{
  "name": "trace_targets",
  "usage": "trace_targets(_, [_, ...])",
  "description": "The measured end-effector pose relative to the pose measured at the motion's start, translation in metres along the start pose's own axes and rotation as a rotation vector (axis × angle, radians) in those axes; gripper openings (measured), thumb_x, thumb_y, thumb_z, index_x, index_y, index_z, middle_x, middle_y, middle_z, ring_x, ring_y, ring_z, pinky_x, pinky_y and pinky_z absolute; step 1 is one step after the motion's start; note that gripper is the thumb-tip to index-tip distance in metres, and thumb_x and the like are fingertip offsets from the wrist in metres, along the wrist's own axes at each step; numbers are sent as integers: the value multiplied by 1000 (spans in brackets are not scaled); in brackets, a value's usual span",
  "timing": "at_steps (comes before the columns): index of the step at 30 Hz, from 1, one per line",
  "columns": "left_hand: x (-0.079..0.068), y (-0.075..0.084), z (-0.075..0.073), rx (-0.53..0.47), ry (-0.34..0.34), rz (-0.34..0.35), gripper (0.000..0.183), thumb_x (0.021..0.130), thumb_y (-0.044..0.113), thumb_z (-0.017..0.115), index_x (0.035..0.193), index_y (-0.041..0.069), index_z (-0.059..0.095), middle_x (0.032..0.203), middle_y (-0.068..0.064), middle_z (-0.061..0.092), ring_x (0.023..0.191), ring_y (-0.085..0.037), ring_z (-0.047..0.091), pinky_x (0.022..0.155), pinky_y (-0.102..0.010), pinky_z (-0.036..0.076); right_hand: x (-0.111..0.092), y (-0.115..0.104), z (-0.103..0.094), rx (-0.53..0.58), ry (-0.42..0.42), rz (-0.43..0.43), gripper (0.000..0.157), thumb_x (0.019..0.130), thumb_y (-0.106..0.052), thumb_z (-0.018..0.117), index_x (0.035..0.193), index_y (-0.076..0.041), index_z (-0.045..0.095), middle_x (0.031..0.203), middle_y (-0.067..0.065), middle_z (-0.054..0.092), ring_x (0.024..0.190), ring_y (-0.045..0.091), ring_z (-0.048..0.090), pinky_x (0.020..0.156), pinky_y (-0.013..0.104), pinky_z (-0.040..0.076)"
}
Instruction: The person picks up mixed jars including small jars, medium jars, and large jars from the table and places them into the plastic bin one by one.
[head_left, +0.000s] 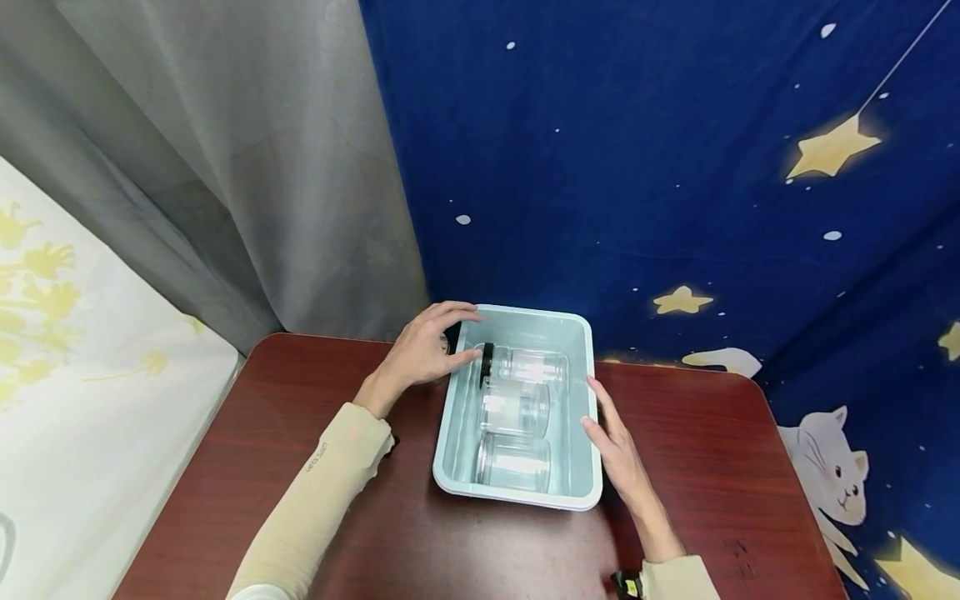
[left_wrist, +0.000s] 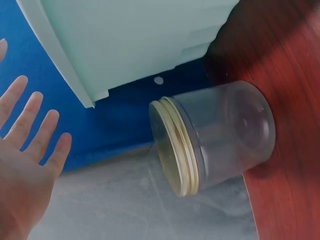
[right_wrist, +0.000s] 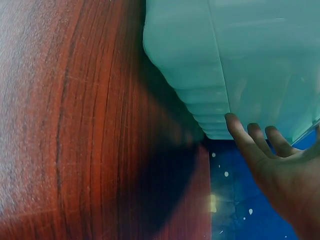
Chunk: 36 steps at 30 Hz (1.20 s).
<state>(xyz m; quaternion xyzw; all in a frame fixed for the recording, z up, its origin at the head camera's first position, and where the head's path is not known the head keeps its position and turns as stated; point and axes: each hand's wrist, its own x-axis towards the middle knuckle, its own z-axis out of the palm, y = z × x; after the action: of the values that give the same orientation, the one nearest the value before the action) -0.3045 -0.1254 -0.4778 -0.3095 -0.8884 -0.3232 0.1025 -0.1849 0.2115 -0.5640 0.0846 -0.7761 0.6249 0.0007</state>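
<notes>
A pale blue plastic basin (head_left: 517, 497) stands on the table with three clear jars inside, lying on their sides. The far jar (head_left: 536, 367) has a black lid (head_left: 487, 360); the middle jar (head_left: 513, 408) and near jar (head_left: 513, 463) lie in front of it. My left hand (head_left: 423, 348) is over the basin's left rim, fingers spread and holding nothing. Below it, outside the basin, a clear jar with a gold lid (left_wrist: 225, 132) stands upright on the table. My right hand (head_left: 617, 446) holds the basin's right side, thumb over the rim and several fingers (right_wrist: 242, 132) against the outer wall.
The dark red wooden table (head_left: 697, 467) extends on both sides of the basin. Behind its far edge hang a grey curtain (head_left: 300, 208) and a blue curtain (head_left: 600, 167) with stars. A white cloth with yellow prints (head_left: 67, 333) is at the left.
</notes>
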Motion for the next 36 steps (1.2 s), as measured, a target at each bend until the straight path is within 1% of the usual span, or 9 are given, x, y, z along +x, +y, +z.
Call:
trace_targets(3, [-2,-2,-2,1,11,-5,50,87,42,75,130,19,65,143,2,51,132,-24,47,103,-49,40,1,0,-1,9,1,6,58,104,-16,50,157,-29,30,160,12,29,136,29,35,98,16,34])
trace_targets(5, [-2,-3,-3,-2,18,-8,51,87,41,75,130,17,65,143,2,51,132,-24,47,102,-50,41,1,0,-1,17,4,10,59,103,-13,50,156,-30,30,160,11,30,136,33,35,98,16,34])
trace_targets(10, [-3,-4,-5,-8,37,-13,52,86,39,76,131,17,64,143,3,52,132,-24,47,102,-50,41,2,-1,-1,19,8,2,61,102,-8,49,156,-30,31,159,7,31,138,32,33,99,15,32])
trace_targets(16, [-4,-9,-5,1,62,-33,53,86,41,77,131,17,64,142,4,53,131,-22,47,102,-48,41,1,-1,0,14,10,4,59,103,-13,51,156,-30,31,160,6,31,139,33,31,100,14,29])
trace_targets(21, [-7,-14,-5,3,75,-48,53,85,42,77,131,20,65,142,4,53,132,-22,48,101,-47,42,1,0,-1,0,11,1,58,103,-14,50,156,-28,31,160,4,31,140,28,31,101,13,28])
trace_targets(28, [-10,-17,-5,-13,96,-60,53,84,41,79,131,22,64,142,3,53,131,-23,48,101,-49,42,0,0,-1,-1,13,-2,59,103,-12,49,156,-28,31,160,3,31,140,29,32,100,14,29])
trace_targets(31, [-12,-19,-4,-30,107,-74,54,83,39,80,132,23,64,142,4,53,131,-23,48,102,-49,41,0,0,-1,-3,13,3,59,103,-12,50,156,-29,31,160,1,30,141,24,30,101,13,28])
trace_targets(33, [-14,-20,-3,-40,110,-82,55,82,39,81,132,23,64,142,4,54,132,-22,48,103,-48,41,0,1,-1,-3,9,-1,58,103,-13,50,156,-29,31,160,2,29,142,22,30,102,13,27])
trace_targets(36, [-17,-23,-2,-57,115,-89,54,83,41,80,131,21,65,142,4,54,132,-22,48,101,-47,43,0,1,-1,-7,9,-3,59,103,-13,50,156,-29,30,160,1,29,142,16,29,103,13,25])
